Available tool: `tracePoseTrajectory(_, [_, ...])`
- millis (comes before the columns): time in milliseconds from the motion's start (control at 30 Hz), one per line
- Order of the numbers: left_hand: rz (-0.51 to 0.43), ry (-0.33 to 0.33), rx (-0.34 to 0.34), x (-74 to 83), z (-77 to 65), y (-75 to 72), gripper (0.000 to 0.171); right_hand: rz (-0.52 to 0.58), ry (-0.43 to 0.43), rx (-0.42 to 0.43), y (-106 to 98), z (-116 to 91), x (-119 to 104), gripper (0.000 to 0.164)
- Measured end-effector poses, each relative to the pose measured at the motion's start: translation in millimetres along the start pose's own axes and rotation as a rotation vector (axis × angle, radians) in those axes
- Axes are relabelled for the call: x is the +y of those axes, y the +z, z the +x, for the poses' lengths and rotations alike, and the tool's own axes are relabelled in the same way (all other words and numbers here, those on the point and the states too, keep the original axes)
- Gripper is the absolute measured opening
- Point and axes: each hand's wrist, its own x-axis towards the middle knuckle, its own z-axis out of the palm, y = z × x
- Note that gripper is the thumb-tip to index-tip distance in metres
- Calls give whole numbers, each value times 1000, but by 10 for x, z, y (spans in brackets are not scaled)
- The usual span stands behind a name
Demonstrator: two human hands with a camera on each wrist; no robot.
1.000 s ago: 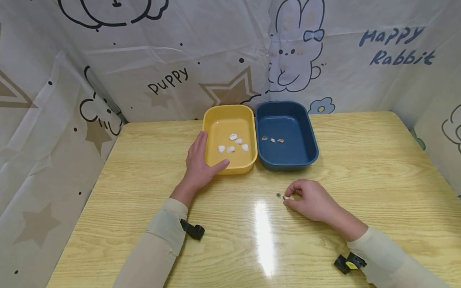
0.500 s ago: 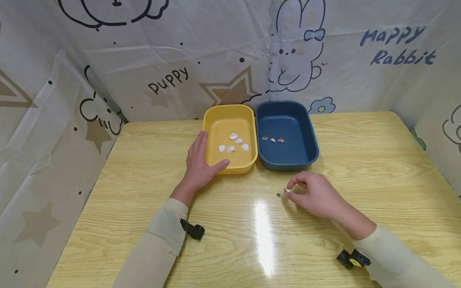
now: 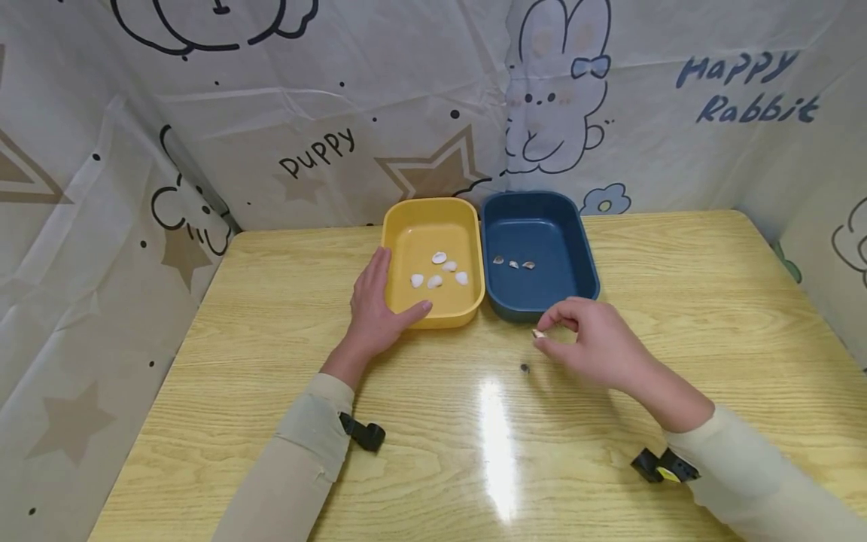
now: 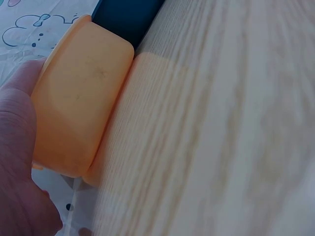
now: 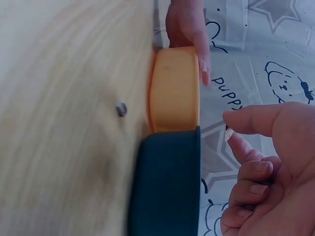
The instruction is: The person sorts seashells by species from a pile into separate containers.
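My right hand [image 3: 596, 346] pinches a small seashell [image 3: 538, 333] between thumb and forefinger, just in front of the blue bin [image 3: 542, 307]. The right wrist view shows this pale shell [image 5: 229, 133] edge-on at the fingertips. My left hand [image 3: 379, 305] rests against the left side of the yellow bin [image 3: 443, 321], its thumb over the front rim. Several white shells [image 3: 434, 281] lie in the yellow bin. Three darker shells [image 3: 513, 265] lie in a row in the blue bin. One small dark shell [image 3: 524, 368] lies on the table.
The two bins stand side by side, touching or nearly so, near the back of the wooden table [image 3: 420, 467]. Behind them hangs a printed cloth [image 3: 420, 90], and another side of it [image 3: 81, 301] borders the table at left. Light glares on the tabletop.
My right hand has lifted the pinched seashell off the table and moved it away from me, towards the blue bin. The left hand and both bins have stayed in place.
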Motion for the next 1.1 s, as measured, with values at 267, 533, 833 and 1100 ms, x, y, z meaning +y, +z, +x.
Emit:
tracePoseTrajectory(267, [3, -6, -1, -1, -3, -1, 110, -13, 17, 36, -30, 196, -16, 12])
tracePoseTrajectory(533, [3, 1, 1, -10, 1, 1, 110, 1, 92, 47, -24, 463, 83, 18])
tracePoseTrajectory(833, [13, 3, -5, -14, 6, 9, 111, 5, 138, 67, 28, 842, 181, 20])
tracePoseTrajectory(1100, [17, 2, 0, -20, 3, 9, 111, -6, 177, 115, 126, 1112, 185, 20])
